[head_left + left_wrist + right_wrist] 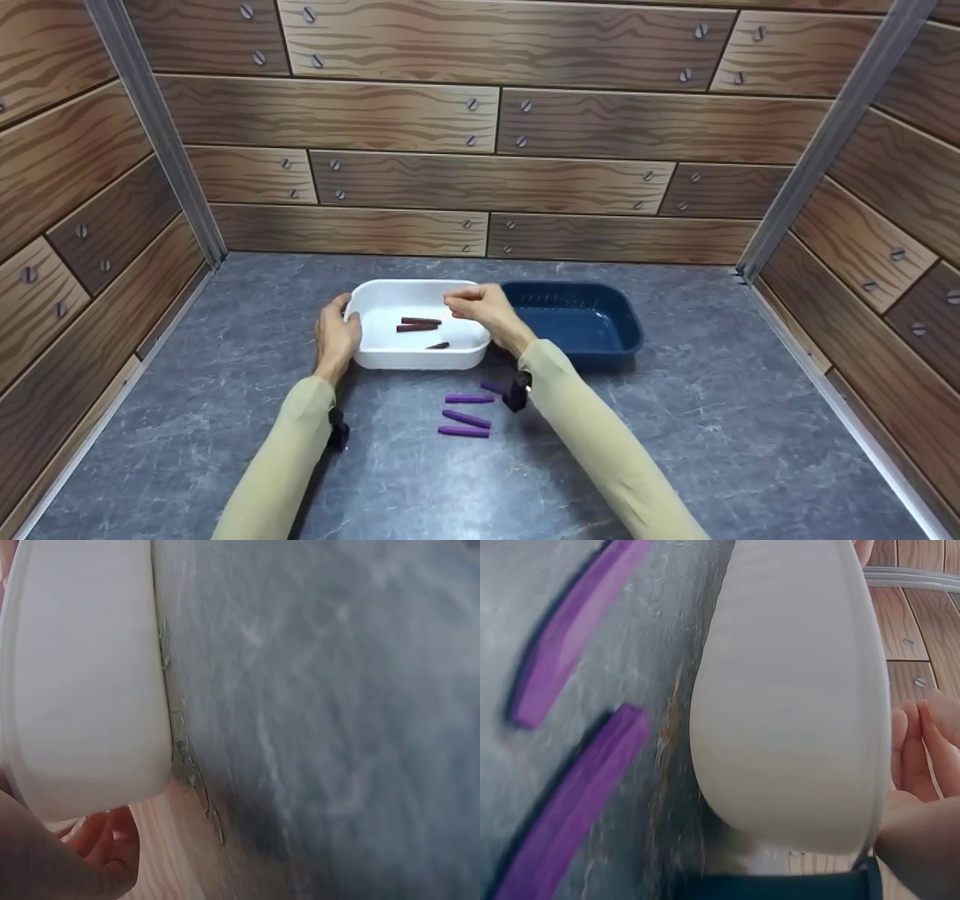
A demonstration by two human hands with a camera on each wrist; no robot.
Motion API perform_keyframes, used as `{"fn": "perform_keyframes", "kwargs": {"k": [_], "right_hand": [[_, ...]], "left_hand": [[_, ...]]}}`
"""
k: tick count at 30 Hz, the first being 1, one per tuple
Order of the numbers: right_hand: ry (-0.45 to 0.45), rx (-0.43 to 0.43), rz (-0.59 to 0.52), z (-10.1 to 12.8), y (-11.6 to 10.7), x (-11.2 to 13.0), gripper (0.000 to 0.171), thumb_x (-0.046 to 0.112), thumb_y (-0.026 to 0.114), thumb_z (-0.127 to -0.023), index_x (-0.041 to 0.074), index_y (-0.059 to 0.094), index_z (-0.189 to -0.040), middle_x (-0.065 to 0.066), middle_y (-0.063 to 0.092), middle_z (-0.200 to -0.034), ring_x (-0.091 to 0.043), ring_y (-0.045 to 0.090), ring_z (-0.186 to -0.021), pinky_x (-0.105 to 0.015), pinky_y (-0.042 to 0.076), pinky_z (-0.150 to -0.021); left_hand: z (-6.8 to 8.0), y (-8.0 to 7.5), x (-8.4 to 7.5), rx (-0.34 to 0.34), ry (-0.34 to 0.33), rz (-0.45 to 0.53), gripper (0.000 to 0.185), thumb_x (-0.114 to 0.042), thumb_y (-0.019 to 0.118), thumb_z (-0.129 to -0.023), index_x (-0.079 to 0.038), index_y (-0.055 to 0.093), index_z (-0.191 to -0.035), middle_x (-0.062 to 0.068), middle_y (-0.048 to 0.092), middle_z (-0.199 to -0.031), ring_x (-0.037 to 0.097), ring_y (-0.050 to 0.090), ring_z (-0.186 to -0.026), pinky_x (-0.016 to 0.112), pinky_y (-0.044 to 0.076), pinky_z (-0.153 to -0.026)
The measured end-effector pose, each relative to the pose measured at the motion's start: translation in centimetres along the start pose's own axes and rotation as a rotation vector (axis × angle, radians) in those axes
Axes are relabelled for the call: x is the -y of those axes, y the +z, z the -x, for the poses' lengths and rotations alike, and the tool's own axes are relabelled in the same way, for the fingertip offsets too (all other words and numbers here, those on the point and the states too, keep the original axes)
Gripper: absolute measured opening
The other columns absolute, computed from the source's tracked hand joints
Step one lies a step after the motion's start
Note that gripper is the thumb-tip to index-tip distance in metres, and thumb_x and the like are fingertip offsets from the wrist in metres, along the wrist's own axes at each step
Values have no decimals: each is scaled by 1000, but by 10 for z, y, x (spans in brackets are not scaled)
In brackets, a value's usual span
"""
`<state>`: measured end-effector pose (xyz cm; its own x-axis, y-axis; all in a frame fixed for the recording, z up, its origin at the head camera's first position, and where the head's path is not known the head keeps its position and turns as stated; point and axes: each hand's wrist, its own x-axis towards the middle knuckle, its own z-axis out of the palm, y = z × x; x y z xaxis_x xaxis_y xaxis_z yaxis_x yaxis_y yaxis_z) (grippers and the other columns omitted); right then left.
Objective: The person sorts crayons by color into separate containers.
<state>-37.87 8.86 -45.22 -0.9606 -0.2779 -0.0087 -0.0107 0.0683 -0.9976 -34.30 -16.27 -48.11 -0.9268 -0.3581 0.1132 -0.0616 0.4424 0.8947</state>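
A white rectangular plastic tub (418,360) stands in the middle, with a few brown sticks (417,328) lying on its floor. At the tub's left end, my left hand (337,337) grips the wall, thumb over the rim and fingers outside. My right hand (484,309) hovers over the tub's right side, fingers loosely bent and no object visible in them. The right wrist view shows those right fingers (911,754) beyond the tub's rim. Several purple sticks (463,432) lie on the table in front of the tub, one partly hidden by the right wrist camera.
A dark blue tub (600,358) stands directly right of the white one, partly behind my right hand and forearm. The grey marbled table (225,420) is bounded by wood-patterned walls (405,232) at the back and on both sides.
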Motion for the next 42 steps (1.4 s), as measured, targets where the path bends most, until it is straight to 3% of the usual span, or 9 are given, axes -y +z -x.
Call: {"fn": "perform_keyframes", "kwargs": {"k": [6, 13, 22, 27, 30, 35, 38, 42], "right_hand": [[-41, -14, -1, 13, -13, -1, 28, 5, 68, -90, -9, 68, -114, -15, 71, -108, -26, 68, -100, -34, 56, -90], [-74, -40, 43, 28, -36, -3, 29, 5, 69, -89, -11, 68, -113, -9, 73, -99, -18, 69, -87, -30, 58, -83], [-106, -53, 65, 47, -71, -3, 27, 5, 69, -90, -12, 68, -112, -15, 73, -104, -16, 70, -85, -27, 58, -79], [-138, -110, 55, 56, -94, -1, 29, 4, 67, -90, -13, 66, -114, -13, 73, -103, -17, 69, -87, -30, 58, -82], [-141, -143, 52, 59, -108, -1, 31, 6, 68, -90, -13, 65, -115, -13, 73, -102, -13, 69, -84, -31, 58, -84], [-114, -189, 55, 65, -128, -2, 31, 11, 70, -91, -8, 67, -115, -9, 73, -102, -24, 71, -92, -29, 58, -83], [-110, -204, 45, 69, -138, -3, 33, 12, 70, -91, -8, 66, -117, -8, 73, -103, -27, 70, -96, -28, 58, -83], [-131, -243, 5, 73, -152, -6, 37, 11, 70, -91, -11, 63, -120, -4, 74, -101, -21, 70, -94, -28, 58, -83]], "left_hand": [[4, -1, -3, -73, 69, -60, 44, -5, 49, -96, 4, 50, -138, 24, 54, -136, 36, 50, -130, 46, 37, -112], [15, 2, -22, -130, 112, -4, 41, -9, 54, -94, 2, 56, -134, 24, 55, -136, 37, 49, -130, 46, 35, -112], [31, 13, -37, -143, 217, 56, 36, -6, 58, -91, 1, 63, -126, 21, 63, -128, 34, 55, -123, 45, 40, -106], [38, 24, -45, -101, 295, 71, 33, -6, 61, -90, 2, 66, -121, 19, 68, -119, 33, 61, -114, 44, 46, -101], [44, 32, -47, -42, 314, 120, 31, -5, 61, -91, 2, 67, -120, 20, 69, -115, 31, 67, -105, 43, 51, -95], [51, 46, -50, 82, 306, 297, 28, -3, 63, -91, 4, 67, -118, 23, 70, -110, 30, 74, -80, 40, 58, -80], [53, 53, -52, 127, 317, 348, 25, -2, 66, -89, 5, 68, -114, 22, 71, -106, 27, 74, -79, 33, 60, -76], [56, 60, -54, 150, 356, 289, 20, -5, 70, -88, 2, 72, -107, 17, 74, -100, 24, 71, -86, 24, 56, -78]]}}
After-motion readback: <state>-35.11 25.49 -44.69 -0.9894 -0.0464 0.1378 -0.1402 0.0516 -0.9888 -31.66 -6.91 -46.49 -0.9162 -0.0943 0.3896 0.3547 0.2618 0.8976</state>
